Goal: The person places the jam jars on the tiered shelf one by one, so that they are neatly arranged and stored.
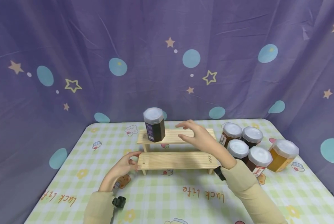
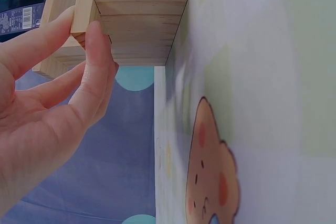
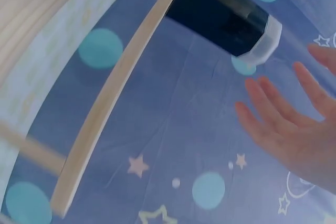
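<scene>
A two-tier wooden step rack (image 1: pixel 178 160) stands mid-table. On the left end of its upper board sits a dark jar (image 1: pixel 155 132) with a whitish octagonal lid, upright. My left hand (image 1: pixel 122 165) pinches the left end of the lower board; in the left wrist view the thumb and fingers (image 2: pixel 94 72) lie on either side of the wooden edge. Above the upper board, to the right of the jar, hovers my right hand (image 1: pixel 201 139), fingers spread and holding nothing. The right wrist view shows a gap between its fingertips (image 3: pixel 252 86) and the jar's lid (image 3: pixel 265 43).
Right of the rack, several lidded jars are grouped close together, dark ones (image 1: pixel 238 149) and an amber one (image 1: pixel 282 155) at the outer side. A checked tablecloth (image 1: pixel 155 196) covers the table. Behind it hangs a purple curtain (image 1: pixel 155 84) with stars and dots.
</scene>
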Demonstrator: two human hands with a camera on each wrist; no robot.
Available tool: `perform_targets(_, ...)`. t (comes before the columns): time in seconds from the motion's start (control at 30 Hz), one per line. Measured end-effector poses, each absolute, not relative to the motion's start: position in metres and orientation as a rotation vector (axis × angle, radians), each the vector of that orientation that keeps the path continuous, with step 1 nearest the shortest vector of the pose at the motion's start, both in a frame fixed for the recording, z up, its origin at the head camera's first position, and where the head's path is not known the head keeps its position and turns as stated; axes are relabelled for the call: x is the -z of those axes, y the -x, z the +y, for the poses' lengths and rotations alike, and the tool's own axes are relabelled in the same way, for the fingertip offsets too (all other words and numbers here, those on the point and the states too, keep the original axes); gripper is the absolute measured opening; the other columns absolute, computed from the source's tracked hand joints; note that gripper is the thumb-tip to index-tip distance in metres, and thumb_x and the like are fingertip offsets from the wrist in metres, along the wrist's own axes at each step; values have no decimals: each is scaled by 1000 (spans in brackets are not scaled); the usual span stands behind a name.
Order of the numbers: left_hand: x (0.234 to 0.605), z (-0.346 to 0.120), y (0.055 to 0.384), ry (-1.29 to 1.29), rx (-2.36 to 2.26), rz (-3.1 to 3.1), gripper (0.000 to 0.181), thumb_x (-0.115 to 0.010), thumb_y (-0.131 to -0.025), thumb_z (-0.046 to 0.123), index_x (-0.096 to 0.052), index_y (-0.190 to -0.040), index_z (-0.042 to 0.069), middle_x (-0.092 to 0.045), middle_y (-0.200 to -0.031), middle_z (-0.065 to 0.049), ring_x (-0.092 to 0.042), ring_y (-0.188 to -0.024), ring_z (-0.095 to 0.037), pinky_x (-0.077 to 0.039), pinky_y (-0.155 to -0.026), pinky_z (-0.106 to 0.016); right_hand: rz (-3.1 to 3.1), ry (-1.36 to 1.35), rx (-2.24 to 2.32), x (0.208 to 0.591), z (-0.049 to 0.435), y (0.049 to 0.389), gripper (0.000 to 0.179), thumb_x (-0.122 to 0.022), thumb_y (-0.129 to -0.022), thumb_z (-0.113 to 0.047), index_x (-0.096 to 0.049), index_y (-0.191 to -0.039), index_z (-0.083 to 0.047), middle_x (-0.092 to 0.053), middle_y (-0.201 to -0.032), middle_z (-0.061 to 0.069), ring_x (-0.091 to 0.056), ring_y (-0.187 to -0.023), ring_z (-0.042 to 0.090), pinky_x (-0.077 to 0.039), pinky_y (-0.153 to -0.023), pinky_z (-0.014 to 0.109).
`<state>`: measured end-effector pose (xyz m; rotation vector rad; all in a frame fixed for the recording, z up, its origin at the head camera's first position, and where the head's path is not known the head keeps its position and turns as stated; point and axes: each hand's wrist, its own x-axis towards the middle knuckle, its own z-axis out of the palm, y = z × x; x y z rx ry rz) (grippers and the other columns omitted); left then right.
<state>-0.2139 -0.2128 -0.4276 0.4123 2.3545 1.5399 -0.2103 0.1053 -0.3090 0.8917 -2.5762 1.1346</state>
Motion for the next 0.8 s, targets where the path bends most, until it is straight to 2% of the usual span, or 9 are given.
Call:
perform_targets(0.1, 428, -213, 214, -418, -1540, 2354, 63, -61, -80, 3, -30, -133, -9, -42, -116, -27, -58, -73, -28, -48, -61, -41, -2595, -866, -1108, 309, 119, 207, 31, -59, -86, -19, -56, -115, -12, -54, -115, 3, -51, -105, 25, -44, -83, 43)
perform_targets(0.27, 428, -213, 214, -417, -1551, 2355, 63, -62, -79, 1, -29, -132, -10, -35, -125, -28, -57, -72, -23, -48, -61, -40, -2608, -845, -1078, 311, 143, 199, 30, -58, -86, -20, -55, -116, -14, -54, -115, 3, -52, -104, 25, -44, -83, 43)
perform_targets(0.5, 427, -212, 214, -374, -1547, 2371, 61, -62, -79, 1, -32, -132, -7, -36, -124, -26, -57, -71, -20, -48, -60, -40, -2604, -803, -1012, 318, 174, 190, 32, -58, -86, -20, -55, -116, -11, -55, -114, 8, -52, -100, 27, -43, -82, 44)
perform_targets(0.7, 427, -212, 214, -370, -1552, 2369, 61, -61, -79, -1, -32, -133, -7, -36, -126, -26, -57, -73, -19, -48, -61, -41, -2589, -729, -898, 326, 199, 181, 30, -60, -85, -15, -56, -115, -10, -57, -101, 3, -53, -79, 14, -45, -64, 30)
perform_targets(0.8, 427, -212, 213, -386, -1553, 2366, 61, -61, -80, 0, -31, -133, -7, -36, -125, -27, -57, -73, -20, -47, -60, -40, -2570, -695, -871, 330, 211, 176, 31, -62, -83, -11, -57, -114, -8, -58, -99, 2, -55, -78, 12, -46, -65, 31)
